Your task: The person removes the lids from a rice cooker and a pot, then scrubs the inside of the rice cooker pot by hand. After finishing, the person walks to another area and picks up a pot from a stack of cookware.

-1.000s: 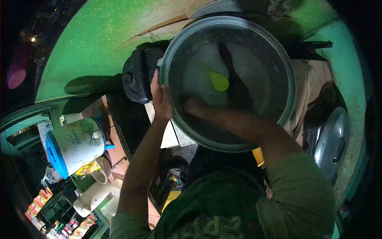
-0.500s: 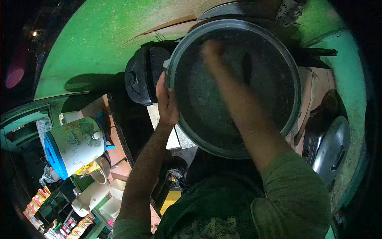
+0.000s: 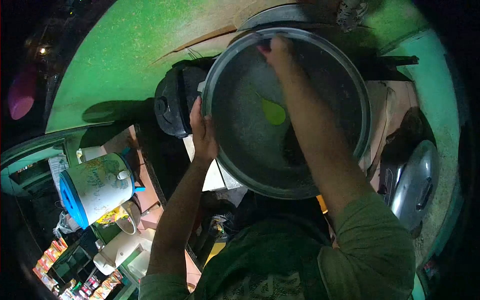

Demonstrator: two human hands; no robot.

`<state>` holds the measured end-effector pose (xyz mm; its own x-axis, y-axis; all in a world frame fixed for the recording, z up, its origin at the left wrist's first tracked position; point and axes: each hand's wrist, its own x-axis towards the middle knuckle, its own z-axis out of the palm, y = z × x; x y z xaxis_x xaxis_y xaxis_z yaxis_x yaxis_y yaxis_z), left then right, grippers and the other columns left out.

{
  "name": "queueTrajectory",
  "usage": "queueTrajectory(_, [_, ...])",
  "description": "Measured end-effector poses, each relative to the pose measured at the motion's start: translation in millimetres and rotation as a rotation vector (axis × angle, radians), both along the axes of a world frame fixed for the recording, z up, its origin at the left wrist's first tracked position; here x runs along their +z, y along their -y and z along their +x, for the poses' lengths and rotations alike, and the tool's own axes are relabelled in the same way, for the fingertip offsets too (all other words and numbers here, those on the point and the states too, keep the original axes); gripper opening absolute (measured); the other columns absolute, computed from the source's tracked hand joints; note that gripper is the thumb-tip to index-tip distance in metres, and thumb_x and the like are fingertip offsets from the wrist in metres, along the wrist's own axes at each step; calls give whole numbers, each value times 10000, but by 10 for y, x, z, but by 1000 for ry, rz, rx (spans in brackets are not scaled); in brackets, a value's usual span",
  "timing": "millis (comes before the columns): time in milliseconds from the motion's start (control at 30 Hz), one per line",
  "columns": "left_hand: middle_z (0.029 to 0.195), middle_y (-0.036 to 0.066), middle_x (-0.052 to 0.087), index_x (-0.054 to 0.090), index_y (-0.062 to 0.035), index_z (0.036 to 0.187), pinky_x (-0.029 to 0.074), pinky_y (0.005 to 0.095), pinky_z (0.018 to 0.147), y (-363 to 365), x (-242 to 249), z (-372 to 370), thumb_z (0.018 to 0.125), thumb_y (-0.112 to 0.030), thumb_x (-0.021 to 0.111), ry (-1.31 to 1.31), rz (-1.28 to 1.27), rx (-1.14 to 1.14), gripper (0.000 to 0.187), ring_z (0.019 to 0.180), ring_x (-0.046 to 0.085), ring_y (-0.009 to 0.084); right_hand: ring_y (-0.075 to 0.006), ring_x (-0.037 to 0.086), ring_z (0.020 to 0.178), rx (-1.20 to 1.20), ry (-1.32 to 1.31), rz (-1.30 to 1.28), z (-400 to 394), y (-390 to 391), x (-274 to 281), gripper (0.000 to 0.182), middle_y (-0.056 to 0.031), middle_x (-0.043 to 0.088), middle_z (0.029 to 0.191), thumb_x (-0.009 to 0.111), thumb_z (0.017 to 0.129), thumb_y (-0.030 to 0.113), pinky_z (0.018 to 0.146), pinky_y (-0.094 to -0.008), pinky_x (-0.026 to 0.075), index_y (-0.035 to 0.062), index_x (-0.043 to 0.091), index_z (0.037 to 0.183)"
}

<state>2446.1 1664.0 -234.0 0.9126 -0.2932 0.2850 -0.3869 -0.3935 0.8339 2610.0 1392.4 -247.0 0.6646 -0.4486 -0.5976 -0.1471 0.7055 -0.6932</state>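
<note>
A large round metal basin point(image 3: 240, 150) with a thick grey rim fills the middle of the view. At its left rim, my left hand point(image 3: 204, 132) is closed on the edge, fingers pointing up along the outside. My right hand point(image 3: 280, 50) reaches across the basin to the inner wall near the far rim. Its fingers are curled and partly smeared; a small reddish bit shows at the fingertips, and I cannot tell what they hold. A yellow-green teardrop-shaped patch point(image 3: 273, 111) shows on the dark basin floor beside my right forearm.
A black rounded appliance point(image 3: 172, 102) sits left of the basin. A shiny metal lid point(image 3: 414, 182) leans at the right. Lower left are a white drink cooler with a blue lid point(image 3: 97, 187), a pale bowl point(image 3: 131, 219) and hanging packets point(image 3: 50, 255). A green wall point(image 3: 135, 55) rises behind.
My right hand has moved up and slightly right, closer to the far rim. The basin and left hand have shifted a little left in view. The yellow-green patch now shows.
</note>
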Motion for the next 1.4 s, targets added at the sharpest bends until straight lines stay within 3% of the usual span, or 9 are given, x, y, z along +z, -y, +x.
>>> queueTrajectory(200, [1475, 205, 295, 203, 50, 1479, 237, 388, 1138, 24, 90, -27, 1058, -194, 297, 2, -11, 3, 496, 1369, 313, 287, -335, 628, 974, 612, 61, -823, -935, -1392, 151, 299, -237, 606, 1099, 490, 945, 179, 869, -424, 513, -18, 549, 1162])
queueTrajectory(333, [1466, 205, 310, 220, 56, 1472, 235, 387, 1136, -2, -4, -33, 1061, -211, 292, -205, -219, 4, 496, 1374, 305, 288, -324, 595, 1056, 1114, 19, -506, -687, -720, 260, 295, -226, 581, 1133, 556, 914, 163, 852, -424, 515, -10, 536, 1152])
queueTrajectory(400, [1472, 207, 301, 217, 56, 1473, 227, 390, 1141, 38, 123, -35, 1063, -242, 283, -33, 70, 54, 511, 1381, 296, 287, -330, 547, 1113, 456, 126, 29, -132, -484, -65, 347, -260, 508, 1240, 544, 896, 103, 873, -445, 493, -15, 476, 1216])
queueTrajectory(500, [1473, 213, 298, 220, 58, 1471, 229, 394, 1139, 4, -2, -31, 1062, -293, 281, -214, -164, 39, 543, 1378, 299, 297, -325, 561, 1033, 22, -128, -363, -79, -920, -38, 283, -245, 518, 1164, 501, 905, 87, 820, -483, 486, -19, 455, 1163])
queueTrajectory(600, [1467, 220, 302, 219, 61, 1471, 236, 395, 1134, 2, -18, 6, 1061, -308, 277, -203, -140, 57, 555, 1371, 306, 303, -429, 503, 1081, 323, -38, -1114, -815, -1750, 32, 304, -278, 472, 1125, 525, 889, 112, 904, -537, 418, -12, 419, 1146])
queueTrajectory(700, [1460, 228, 305, 215, 64, 1472, 245, 395, 1128, 19, 62, -23, 1061, -313, 269, -134, -76, 74, 560, 1363, 316, 305, -455, 477, 1140, 656, 453, -1020, -1765, -1740, -234, 429, -277, 502, 1154, 538, 894, 168, 916, -563, 398, 30, 390, 1273])
queueTrajectory(933, [1484, 202, 288, 163, 34, 1490, 271, 389, 1122, -41, -111, 30, 1059, -345, 255, -212, -240, -6, 581, 1353, 331, 282, -416, 497, 1240, 1119, 8, -923, -1841, -1404, -743, 440, -316, 459, 1354, 516, 903, 131, 1033, -487, 381, -31, 457, 1308])
queueTrajectory(1167, [1516, 162, 275, 103, 0, 1512, 264, 378, 1135, -53, -66, -5, 1054, -372, 263, -236, -136, 11, 612, 1357, 334, 246, -396, 586, 971, 19, -135, -669, -315, -1446, -205, 275, -247, 558, 1054, 479, 927, 146, 823, -475, 467, -67, 484, 1101])
queueTrajectory(1400, [1472, 234, 295, 226, 52, 1474, 224, 399, 1147, 67, 170, -47, 1059, -341, 258, -126, 26, 121, 572, 1390, 282, 315, -414, 570, 1089, 686, 559, -1037, -2037, -1489, -401, 287, -277, 565, 1101, 501, 950, 151, 911, -484, 443, -39, 481, 1164])
